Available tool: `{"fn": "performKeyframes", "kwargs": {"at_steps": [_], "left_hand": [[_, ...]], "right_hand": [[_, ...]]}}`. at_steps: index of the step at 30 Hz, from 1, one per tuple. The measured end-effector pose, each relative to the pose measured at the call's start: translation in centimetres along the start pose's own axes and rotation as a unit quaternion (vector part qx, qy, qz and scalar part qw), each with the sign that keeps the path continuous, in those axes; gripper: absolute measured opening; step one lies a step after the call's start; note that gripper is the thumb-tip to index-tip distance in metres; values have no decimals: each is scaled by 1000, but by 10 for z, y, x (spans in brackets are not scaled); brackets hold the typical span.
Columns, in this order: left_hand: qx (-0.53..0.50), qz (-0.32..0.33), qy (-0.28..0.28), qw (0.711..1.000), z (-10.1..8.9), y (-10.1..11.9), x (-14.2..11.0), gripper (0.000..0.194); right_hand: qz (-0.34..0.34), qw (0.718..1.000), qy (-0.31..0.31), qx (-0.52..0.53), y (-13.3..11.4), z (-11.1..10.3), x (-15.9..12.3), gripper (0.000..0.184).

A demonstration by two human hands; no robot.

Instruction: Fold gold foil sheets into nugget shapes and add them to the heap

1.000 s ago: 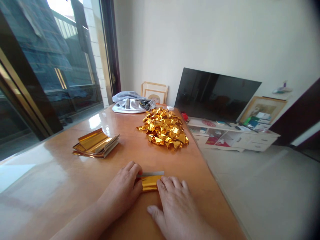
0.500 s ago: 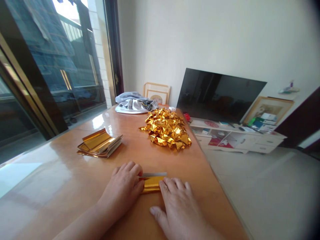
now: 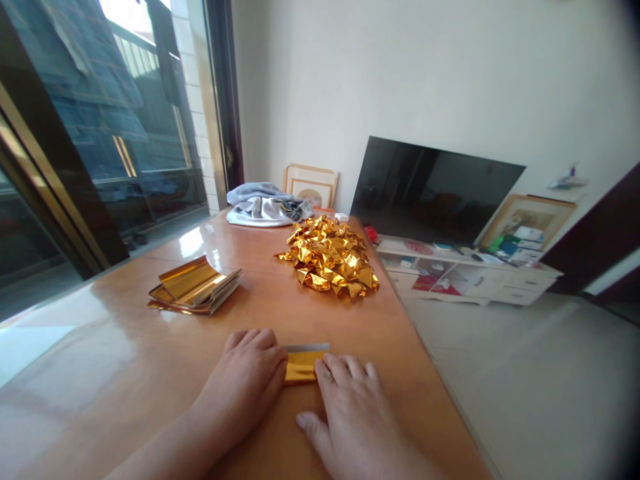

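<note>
A partly folded sheet of gold foil paper (image 3: 302,368) lies on the table in front of me, with a narrow pale strip along its far edge. My left hand (image 3: 246,377) has its fingers curled over the left end of the sheet; the fingertips are partly hidden. On the right end rest the fingertips of my right hand (image 3: 356,400), which is stretched out flat with the thumb spread away to the left. Beyond my left hand sits a stack of gold foil sheets (image 3: 194,285). A heap of folded gold foil pieces (image 3: 333,257) is near the table's right edge.
The glossy brown wooden table (image 3: 165,347) drops off along its right side. Bundled grey and white cloth (image 3: 265,205) lies at the far end. Past the table stand a television (image 3: 430,193) and a white cabinet (image 3: 490,280). A glass sliding door is on the left.
My left thumb has drawn in against the fingers, and the near fold of the foil paper looks flatter. My right hand stays almost in place. The view has shifted slightly.
</note>
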State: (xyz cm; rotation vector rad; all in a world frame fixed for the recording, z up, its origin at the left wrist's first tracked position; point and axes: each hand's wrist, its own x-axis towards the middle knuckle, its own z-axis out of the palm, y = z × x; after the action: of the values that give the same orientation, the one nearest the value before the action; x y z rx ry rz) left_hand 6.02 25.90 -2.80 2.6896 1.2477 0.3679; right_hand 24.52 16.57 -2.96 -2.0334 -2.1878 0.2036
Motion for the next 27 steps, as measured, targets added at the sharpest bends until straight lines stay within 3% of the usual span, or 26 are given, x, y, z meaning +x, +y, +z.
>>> {"fn": "performKeyframes", "kwargs": {"at_steps": [10,27], "left_hand": [[-26,56,-58,996,-5,8,2,23],[-7,65,-48,997,-3,7,0,24]], "right_hand": [[4,1000,-1,-1,-1,0,1,60],[4,1000,4,11,0,3,-1,62]]}}
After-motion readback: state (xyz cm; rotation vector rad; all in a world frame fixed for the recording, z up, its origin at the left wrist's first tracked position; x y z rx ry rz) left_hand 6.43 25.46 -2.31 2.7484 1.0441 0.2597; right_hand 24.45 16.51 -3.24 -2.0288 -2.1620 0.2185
